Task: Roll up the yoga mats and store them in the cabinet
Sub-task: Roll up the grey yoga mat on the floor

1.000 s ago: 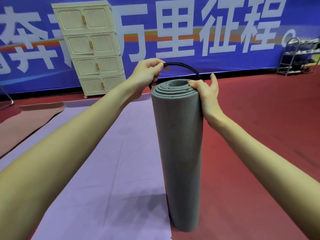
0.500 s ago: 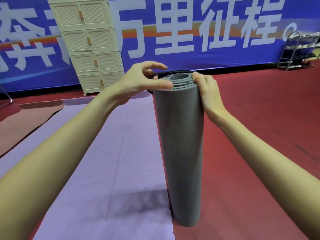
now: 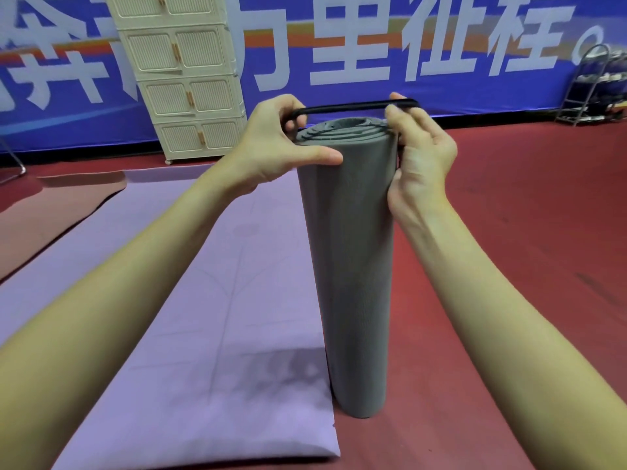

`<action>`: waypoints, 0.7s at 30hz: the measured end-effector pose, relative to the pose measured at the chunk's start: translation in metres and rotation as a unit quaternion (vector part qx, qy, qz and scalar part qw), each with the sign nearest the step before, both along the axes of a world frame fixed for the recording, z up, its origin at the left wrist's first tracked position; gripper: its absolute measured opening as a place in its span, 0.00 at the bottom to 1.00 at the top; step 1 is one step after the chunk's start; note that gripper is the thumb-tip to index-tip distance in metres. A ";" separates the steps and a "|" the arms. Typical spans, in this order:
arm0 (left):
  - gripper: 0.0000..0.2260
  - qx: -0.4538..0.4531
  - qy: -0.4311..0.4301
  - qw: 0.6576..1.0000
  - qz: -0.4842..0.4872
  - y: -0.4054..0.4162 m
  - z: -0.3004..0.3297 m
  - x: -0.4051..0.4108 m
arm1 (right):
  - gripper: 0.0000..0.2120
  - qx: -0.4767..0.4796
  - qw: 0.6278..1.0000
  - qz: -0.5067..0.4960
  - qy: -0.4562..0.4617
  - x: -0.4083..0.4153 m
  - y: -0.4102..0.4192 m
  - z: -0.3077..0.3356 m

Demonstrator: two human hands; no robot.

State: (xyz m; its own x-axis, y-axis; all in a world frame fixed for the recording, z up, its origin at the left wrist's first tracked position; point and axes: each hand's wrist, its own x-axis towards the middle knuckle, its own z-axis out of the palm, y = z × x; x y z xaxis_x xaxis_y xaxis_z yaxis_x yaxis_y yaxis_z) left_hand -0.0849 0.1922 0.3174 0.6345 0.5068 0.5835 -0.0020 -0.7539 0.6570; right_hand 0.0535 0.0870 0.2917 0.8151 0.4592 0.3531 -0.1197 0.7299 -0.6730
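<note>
Grey mat (image 3: 353, 266), rolled tight, stands upright on its end on the red floor (image 3: 509, 232), right at the near right corner of the purple mat (image 3: 210, 317) that lies flat and unrolled. My left hand (image 3: 271, 147) is at the top of the roll on its left side, thumb laid flat across the front of the grey foam, fingers curled round the left end of the black band (image 3: 353, 106). My right hand (image 3: 420, 154) is on the right side of the top, fingers hooked through the band's right end, palm close against the roll's side. Between the two hands the band is pulled out long and straight, just above and behind the spiral top edge of the roll; whether it touches the rim I cannot tell. Far left, a reddish-brown mat (image 3: 57, 212) lies flat beside the purple one. Cream cabinet (image 3: 183, 79) stands far off against the blue banner (image 3: 441, 45), doors closed, well apart from the roll. Metal rack (image 3: 590, 86) sits at the far right.
</note>
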 end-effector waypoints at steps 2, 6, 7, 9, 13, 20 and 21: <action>0.25 0.024 -0.015 0.999 0.020 0.000 -0.005 -0.001 | 0.02 0.020 0.995 0.083 0.050 -0.002 -0.006 0.003; 0.29 0.078 -0.053 0.992 0.087 0.000 -0.017 0.001 | 0.04 0.013 0.987 0.159 0.039 0.000 -0.011 0.002; 0.28 0.102 -0.063 0.987 0.107 -0.001 -0.020 0.002 | 0.05 0.019 0.982 0.186 0.038 0.000 -0.012 0.000; 0.26 0.152 -0.080 0.974 0.148 -0.002 -0.026 0.003 | 0.07 0.035 0.972 0.230 0.043 0.001 -0.012 -0.005; 0.21 0.246 -0.087 0.947 0.188 -0.009 -0.041 0.003 | 0.11 0.072 0.970 0.221 0.073 0.002 -0.012 -0.016; 0.14 0.214 -0.037 0.968 0.125 -0.021 -0.089 -0.009 | 0.18 -0.015 0.992 0.079 0.099 0.003 -0.014 -0.041; 0.16 0.146 -0.044 0.983 0.107 -0.025 -0.096 -0.009 | 0.18 -0.032 0.991 0.063 0.110 0.003 -0.015 -0.043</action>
